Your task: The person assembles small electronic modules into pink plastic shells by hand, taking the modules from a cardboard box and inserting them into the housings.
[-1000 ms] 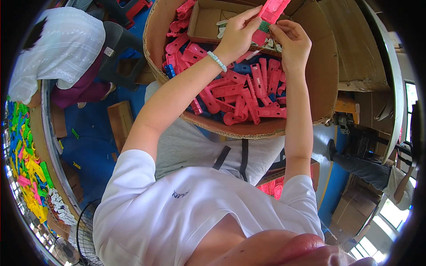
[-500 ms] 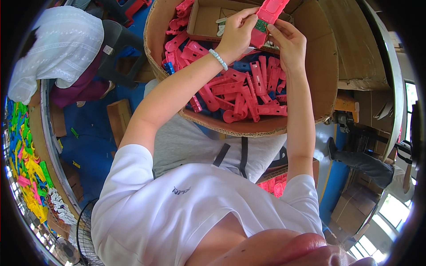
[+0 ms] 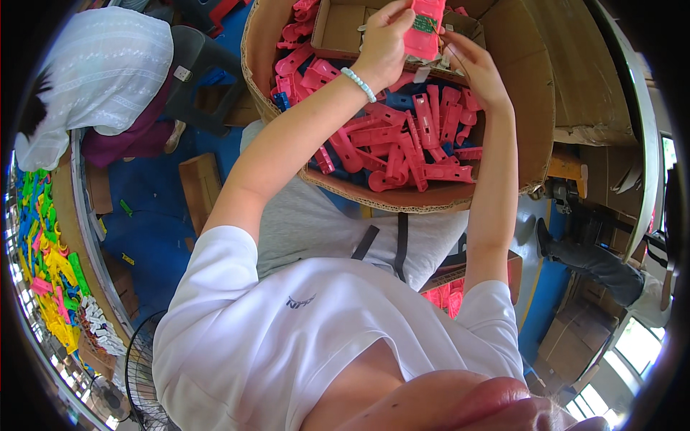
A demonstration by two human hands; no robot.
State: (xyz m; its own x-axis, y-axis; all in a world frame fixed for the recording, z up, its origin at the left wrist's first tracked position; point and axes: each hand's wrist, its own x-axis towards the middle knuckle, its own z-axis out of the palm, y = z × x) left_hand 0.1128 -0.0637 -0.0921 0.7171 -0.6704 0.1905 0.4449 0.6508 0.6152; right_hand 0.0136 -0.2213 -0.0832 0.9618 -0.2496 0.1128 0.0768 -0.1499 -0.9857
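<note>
At the top of the view, my left hand (image 3: pixel 387 49) grips a pink plastic housing (image 3: pixel 424 47), thumb and fingers closed on its left side. A small green circuit board (image 3: pixel 424 24) lies in the housing, with thin wires by its right edge. My right hand (image 3: pixel 480 72) is beside that edge, its thumb and forefinger drawn together near the wires; what is between them is too small to make out. Beneath both hands, many loose pink plastic parts (image 3: pixel 384 136) fill a large cardboard box (image 3: pixel 528 108), with some blue pieces among them.
A smaller cardboard tray (image 3: pixel 338 32) sits inside the big box, holding small white pieces. To the left are a dark plastic stool (image 3: pixel 205 82), a seated person in a white top (image 3: pixel 118 68), and a table heaped with coloured parts (image 3: pixel 54 266). A fan (image 3: pixel 144 366) stands lower left.
The housing has tilted and moved slightly down in my left hand. My right hand has come off the housing's side and shifted a little right and down, fingers now by the wires.
</note>
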